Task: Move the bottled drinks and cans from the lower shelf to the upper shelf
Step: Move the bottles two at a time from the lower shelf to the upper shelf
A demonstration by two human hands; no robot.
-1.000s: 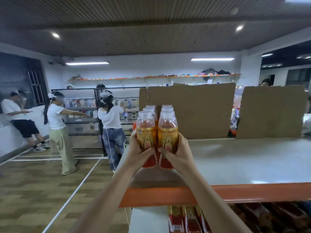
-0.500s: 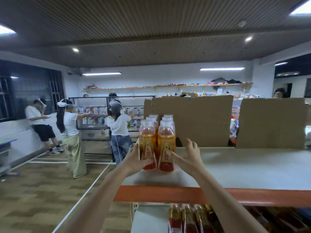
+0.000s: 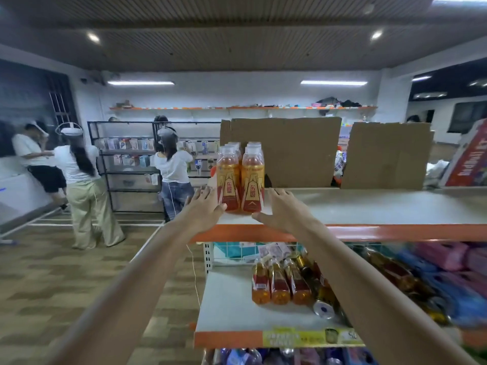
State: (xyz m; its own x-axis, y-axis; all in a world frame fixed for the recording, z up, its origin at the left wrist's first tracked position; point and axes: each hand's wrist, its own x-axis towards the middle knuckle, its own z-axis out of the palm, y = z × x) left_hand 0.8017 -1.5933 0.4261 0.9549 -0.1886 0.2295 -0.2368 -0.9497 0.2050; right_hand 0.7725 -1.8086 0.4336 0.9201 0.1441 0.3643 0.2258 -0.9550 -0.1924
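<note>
On the upper shelf, left end: cluster of orange drink bottles standing upright, white caps, red-and-gold labels, two in front and more behind (count behind unclear). Left hand sits just left of the cluster, fingers straight and spread, palm down, thumb at the base of the front-left bottle; can't confirm contact. Right hand is just right of it, fingers spread flat over the shelf, thumb near the front-right bottle's base. Neither hand has hold of anything. Two cardboard sheets stand upright behind the bottles along the shelf's back edge. Lower shelf: three amber bottles with red labels side by side, a can just right of them showing its end, more bottles further right partly hidden by the right forearm. Blue and pink packs at far right, blurred. Background left: people in white tops near a black display rack.
</note>
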